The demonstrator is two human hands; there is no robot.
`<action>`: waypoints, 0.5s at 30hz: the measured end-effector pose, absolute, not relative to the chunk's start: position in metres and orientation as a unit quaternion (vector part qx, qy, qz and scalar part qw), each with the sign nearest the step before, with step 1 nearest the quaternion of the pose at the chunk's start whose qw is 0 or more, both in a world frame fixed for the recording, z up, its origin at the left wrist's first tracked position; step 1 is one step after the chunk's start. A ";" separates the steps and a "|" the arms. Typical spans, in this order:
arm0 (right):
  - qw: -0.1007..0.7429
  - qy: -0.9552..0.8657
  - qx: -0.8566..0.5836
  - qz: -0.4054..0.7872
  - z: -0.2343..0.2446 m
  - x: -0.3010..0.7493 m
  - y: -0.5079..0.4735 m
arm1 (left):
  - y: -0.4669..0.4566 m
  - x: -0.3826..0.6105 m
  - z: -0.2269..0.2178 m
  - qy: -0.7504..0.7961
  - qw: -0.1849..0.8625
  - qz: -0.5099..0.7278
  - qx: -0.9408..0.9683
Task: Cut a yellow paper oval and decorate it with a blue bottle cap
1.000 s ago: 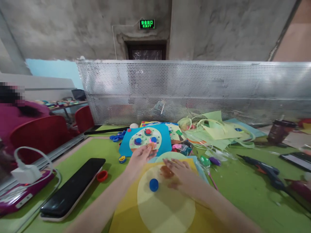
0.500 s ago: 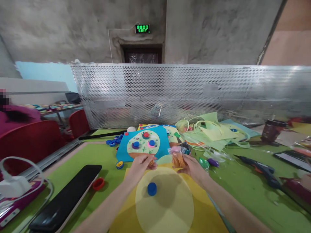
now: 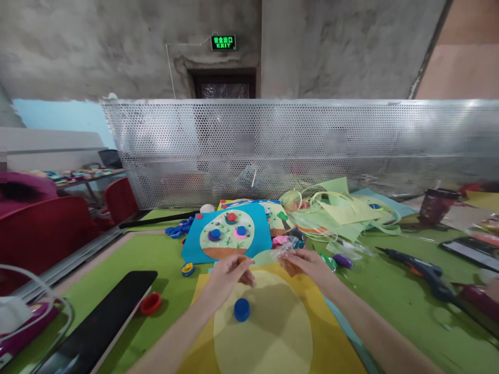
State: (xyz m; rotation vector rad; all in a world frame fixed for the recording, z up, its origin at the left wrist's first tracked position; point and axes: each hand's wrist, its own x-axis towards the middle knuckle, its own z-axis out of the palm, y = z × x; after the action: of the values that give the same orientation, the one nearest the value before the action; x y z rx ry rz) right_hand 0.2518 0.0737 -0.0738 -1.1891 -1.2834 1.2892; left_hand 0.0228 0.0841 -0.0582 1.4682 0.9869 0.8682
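Note:
My left hand [image 3: 231, 272] hovers over the upper edge of the pale yellow paper oval [image 3: 268, 337]. Its fingers are curled together, and whatever they hold is hidden. Across from it, my right hand [image 3: 306, 262] pinches a small clear plastic bag [image 3: 286, 248]; the fingers cover most of the bag. Below my left hand, a blue bottle cap [image 3: 241, 309] rests on the oval. The oval lies on a darker yellow sheet [image 3: 198, 332]. Just beyond the hands is a blue card [image 3: 191, 246] with a decorated round picture.
Left are a black-topped long case [image 3: 105, 311], a red cap [image 3: 150, 304] and a yellow-and-blue cap [image 3: 187, 269]. Right are a glue gun [image 3: 421, 270], a purple clay packet [image 3: 343, 261], a phone [image 3: 470, 252] and a lidded cup [image 3: 436, 205]. Paper strips [image 3: 343, 205] pile up behind.
The orange clay seen in the bag and at my left fingertips is now hidden. My right fingers have closed further over the bag. The view has shifted slightly.

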 end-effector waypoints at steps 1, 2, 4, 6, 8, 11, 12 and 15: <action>0.464 -0.529 -0.481 0.523 -0.075 0.252 0.074 | 0.083 0.023 -0.057 0.417 0.557 0.365 0.618; 0.463 -0.535 -0.476 0.524 -0.075 0.251 0.074 | 0.082 0.023 -0.056 0.418 0.559 0.365 0.616; 0.457 -0.547 -0.460 0.530 -0.072 0.248 0.070 | 0.079 0.024 -0.053 0.419 0.561 0.369 0.611; 0.449 -0.560 -0.442 0.538 -0.067 0.244 0.063 | 0.075 0.026 -0.050 0.422 0.561 0.375 0.606; 0.443 -0.573 -0.429 0.540 -0.061 0.240 0.056 | 0.071 0.028 -0.047 0.424 0.557 0.389 0.598; 0.436 -0.591 -0.425 0.530 -0.052 0.234 0.047 | 0.065 0.032 -0.044 0.422 0.548 0.414 0.592; 0.432 -0.596 -0.425 0.527 -0.049 0.231 0.045 | 0.063 0.033 -0.044 0.419 0.547 0.418 0.592; 0.417 -0.605 -0.423 0.531 -0.046 0.224 0.037 | 0.060 0.036 -0.046 0.406 0.558 0.415 0.593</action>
State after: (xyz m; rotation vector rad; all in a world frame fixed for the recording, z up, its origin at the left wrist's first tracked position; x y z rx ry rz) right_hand 0.2240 0.0374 -0.0455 -1.0604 -1.5171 1.3320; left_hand 0.0360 0.0595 -0.0456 1.3987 0.9575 0.9789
